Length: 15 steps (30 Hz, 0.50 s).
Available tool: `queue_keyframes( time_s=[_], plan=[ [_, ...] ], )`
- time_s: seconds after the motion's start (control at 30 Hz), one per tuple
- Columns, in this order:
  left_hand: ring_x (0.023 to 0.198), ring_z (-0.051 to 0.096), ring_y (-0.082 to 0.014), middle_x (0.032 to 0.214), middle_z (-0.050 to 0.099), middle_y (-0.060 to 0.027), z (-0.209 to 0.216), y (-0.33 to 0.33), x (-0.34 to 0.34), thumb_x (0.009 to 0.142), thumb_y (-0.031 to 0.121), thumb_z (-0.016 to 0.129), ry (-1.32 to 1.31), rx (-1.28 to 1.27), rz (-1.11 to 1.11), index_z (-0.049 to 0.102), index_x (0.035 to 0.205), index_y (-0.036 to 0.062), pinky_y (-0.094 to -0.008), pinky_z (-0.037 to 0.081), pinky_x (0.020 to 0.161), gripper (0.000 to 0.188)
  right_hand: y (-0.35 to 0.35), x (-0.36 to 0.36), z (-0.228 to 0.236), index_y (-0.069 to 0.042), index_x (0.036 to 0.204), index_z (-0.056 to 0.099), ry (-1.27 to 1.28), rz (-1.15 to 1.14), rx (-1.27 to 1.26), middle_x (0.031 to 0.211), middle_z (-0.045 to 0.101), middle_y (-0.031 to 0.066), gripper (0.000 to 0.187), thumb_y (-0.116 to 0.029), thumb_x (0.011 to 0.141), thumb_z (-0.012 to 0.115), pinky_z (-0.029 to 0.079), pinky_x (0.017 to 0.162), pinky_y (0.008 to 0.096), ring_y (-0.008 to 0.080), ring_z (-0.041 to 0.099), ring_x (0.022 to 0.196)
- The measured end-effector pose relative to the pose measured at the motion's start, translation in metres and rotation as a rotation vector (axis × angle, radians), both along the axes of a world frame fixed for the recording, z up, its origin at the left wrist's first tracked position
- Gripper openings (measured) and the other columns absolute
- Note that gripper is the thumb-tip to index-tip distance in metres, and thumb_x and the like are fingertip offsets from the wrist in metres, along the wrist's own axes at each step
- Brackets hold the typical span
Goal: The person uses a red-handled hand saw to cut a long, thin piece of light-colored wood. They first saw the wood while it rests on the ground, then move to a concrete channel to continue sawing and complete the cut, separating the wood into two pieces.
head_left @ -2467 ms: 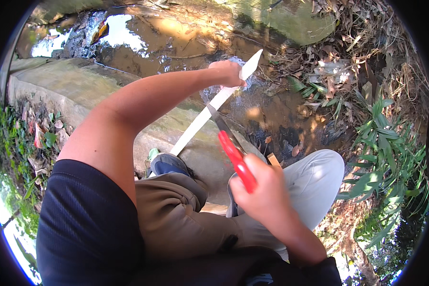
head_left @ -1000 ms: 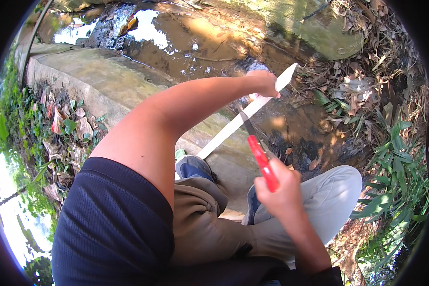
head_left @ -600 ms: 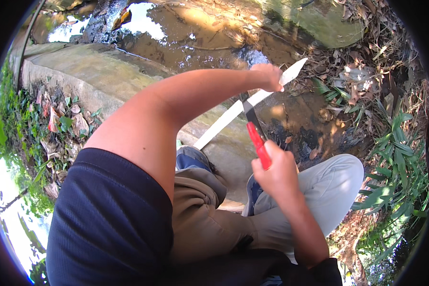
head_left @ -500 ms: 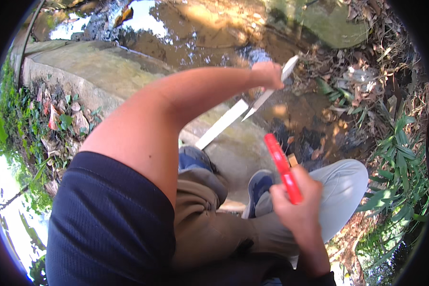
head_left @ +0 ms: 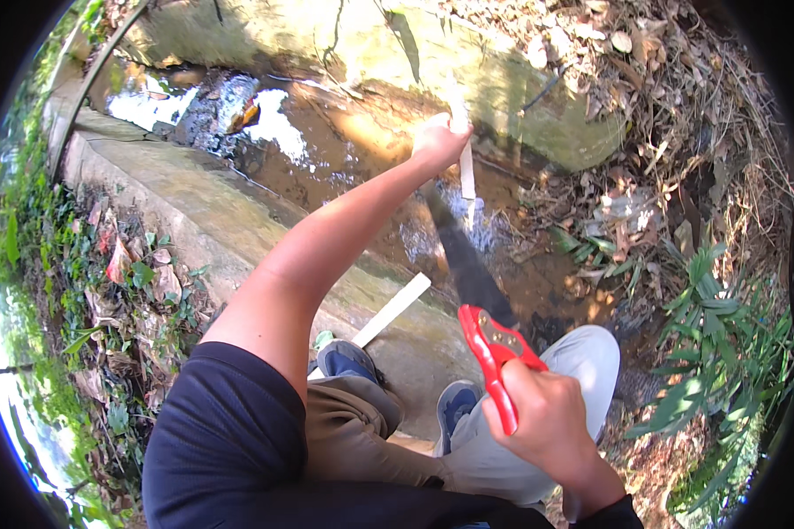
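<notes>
Out over the shallow stream, my left hand [head_left: 441, 143] is closed round a narrow pale wooden stick [head_left: 467, 176]. The stick's lower end tapers to a thin sliver; its upper end blends into the bright bank behind. Above my right knee, my right hand [head_left: 545, 414] grips a handsaw [head_left: 490, 357] by its red handle. Its dark blade [head_left: 469, 264] points up and away toward the stick. The blade's tip is blurred beside the stick, and I cannot tell whether they touch.
Another pale wooden strip [head_left: 395, 309] leans by my left shoe [head_left: 348, 360] on the concrete ledge [head_left: 185, 198]. Muddy water [head_left: 326, 172] runs beyond it. A mossy slab [head_left: 538, 115] lies across the stream. Leafy plants [head_left: 706, 335] and dry leaves are on the right.
My left hand has moved farther away and a little left, and the stick now hangs nearly upright in view. The saw has turned from edge-on, so its blade shows broadside.
</notes>
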State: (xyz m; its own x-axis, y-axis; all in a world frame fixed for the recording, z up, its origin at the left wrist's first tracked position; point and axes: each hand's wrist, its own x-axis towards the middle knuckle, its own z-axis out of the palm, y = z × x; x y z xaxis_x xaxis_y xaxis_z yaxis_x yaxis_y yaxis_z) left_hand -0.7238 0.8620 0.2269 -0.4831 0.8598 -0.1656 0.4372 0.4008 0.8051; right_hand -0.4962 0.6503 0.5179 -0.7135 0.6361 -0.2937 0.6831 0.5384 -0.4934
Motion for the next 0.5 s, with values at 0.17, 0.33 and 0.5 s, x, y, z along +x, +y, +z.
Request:
queue_keyframes(
  time_s=[0.17,0.33,0.5],
  plan=[
    [0.069,0.060,-0.0116,0.078,0.066,-0.0048,0.079,-0.006,-0.111,0.091,0.037,0.068,-0.218,0.251,0.186,0.067,0.098,0.0012,-0.0315,0.051,0.065,0.036,0.016,0.008,-0.020,-0.006,0.090,0.061,-0.055,-0.021,-0.183,0.072,0.068,0.0192,0.023,-0.022,0.078,0.072,0.055,0.062,0.0493,0.0400,0.068,0.067],
    [0.094,0.069,-0.0222,0.100,0.073,-0.0150,0.115,-0.042,-0.157,0.091,0.044,0.067,-0.154,0.480,0.191,0.068,0.116,0.0028,-0.0349,0.052,0.084,0.049,0.009,0.006,-0.151,-0.008,0.096,0.070,0.127,0.003,0.190,0.089,0.068,0.0251,0.023,-0.027,0.085,0.064,0.052,0.066,0.0553,0.0448,0.066,0.074],
    [0.078,0.066,-0.0156,0.086,0.070,-0.0090,0.195,-0.109,-0.157,0.094,0.036,0.069,0.061,0.303,0.299,0.063,0.111,0.0000,-0.0351,0.052,0.066,0.040,0.041,-0.033,-0.208,-0.003,0.093,0.069,0.684,-0.334,-0.031,0.069,0.068,0.0130,0.027,-0.025,0.081,0.079,0.051,0.057,0.0407,0.0267,0.065,0.060]
  ],
)
